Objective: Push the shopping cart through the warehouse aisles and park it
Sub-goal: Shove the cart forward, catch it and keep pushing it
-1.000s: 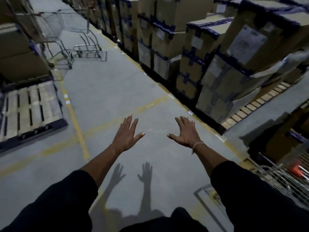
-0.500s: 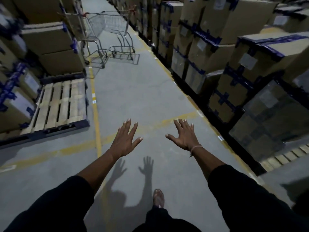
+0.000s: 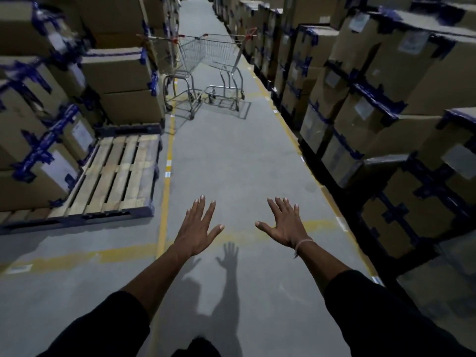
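I have both hands out in front of me over the floor (image 3: 231,161) of the aisle. The left hand (image 3: 197,229) is spread flat, fingers straight and apart, holding nothing; the right hand (image 3: 284,224) is the same, with a thin band (image 3: 304,243) at its wrist. The shopping cart (image 3: 215,60) stands well ahead up the aisle, far from either hand, with a second cart (image 3: 177,81) just beside it on the left. Stacked boxes (image 3: 360,81) line both sides, and a bare wooden pallet (image 3: 116,173) lies at my left.

An empty wire shopping cart (image 3: 206,57) stands upright far down the aisle, red-tipped handle.
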Available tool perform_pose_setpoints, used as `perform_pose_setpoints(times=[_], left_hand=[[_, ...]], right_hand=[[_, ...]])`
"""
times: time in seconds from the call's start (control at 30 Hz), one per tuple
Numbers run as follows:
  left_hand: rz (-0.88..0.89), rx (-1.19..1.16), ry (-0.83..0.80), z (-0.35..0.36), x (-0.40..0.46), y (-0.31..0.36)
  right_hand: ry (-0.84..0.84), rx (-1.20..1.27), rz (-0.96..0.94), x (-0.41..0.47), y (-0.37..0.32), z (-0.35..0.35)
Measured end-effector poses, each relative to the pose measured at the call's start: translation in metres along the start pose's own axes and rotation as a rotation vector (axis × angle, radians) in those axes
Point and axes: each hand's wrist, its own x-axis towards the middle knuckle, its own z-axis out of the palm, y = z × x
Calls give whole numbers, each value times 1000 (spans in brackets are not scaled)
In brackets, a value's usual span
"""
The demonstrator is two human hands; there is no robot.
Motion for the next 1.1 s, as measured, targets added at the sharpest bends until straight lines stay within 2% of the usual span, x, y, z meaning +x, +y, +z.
perform_pose_setpoints(times=[0.37, 0.67, 0.83, 1.1], left_hand=[[4, 35, -27, -28, 229, -102], [113, 114, -99, -83, 427, -167], [146, 95, -93, -86, 535, -186], [107, 124, -58, -89, 733, -201]], right_hand=[[-38, -30, -1, 250, 1, 0], [2, 22, 83, 440, -4, -24], [1, 35, 112, 542, 19, -31], [-8, 34, 90, 741, 85, -58]])
